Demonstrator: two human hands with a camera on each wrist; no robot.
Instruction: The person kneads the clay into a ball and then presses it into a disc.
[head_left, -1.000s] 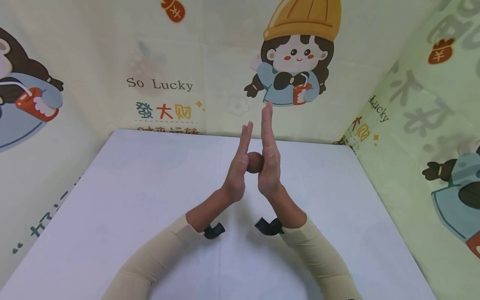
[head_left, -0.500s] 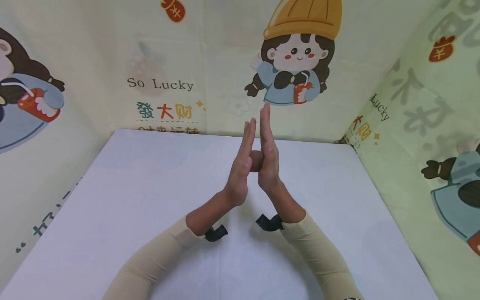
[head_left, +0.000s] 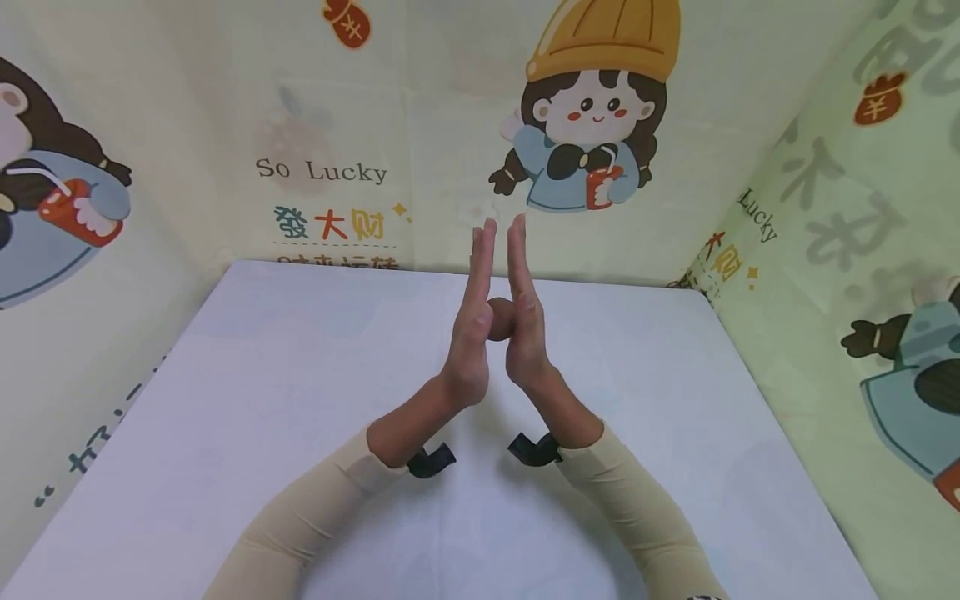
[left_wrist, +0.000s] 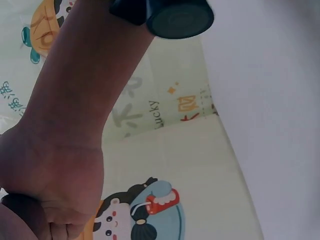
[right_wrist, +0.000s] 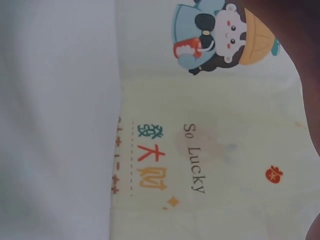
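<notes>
The brown ball [head_left: 500, 319] is between the two palms, the table [head_left: 300, 375] below it. Its outline looks round, showing no one long axis or direction. Left hand [head_left: 469, 329] and right hand [head_left: 528, 329] press its sides, fingers straight.

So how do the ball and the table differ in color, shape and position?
Color: the ball is brown, the table whitish. Shape: the ball is round, the table flat and broad. Position: the ball is held up between the left hand and right hand; the table lies below them. Both look plain, with no visible print.
</notes>
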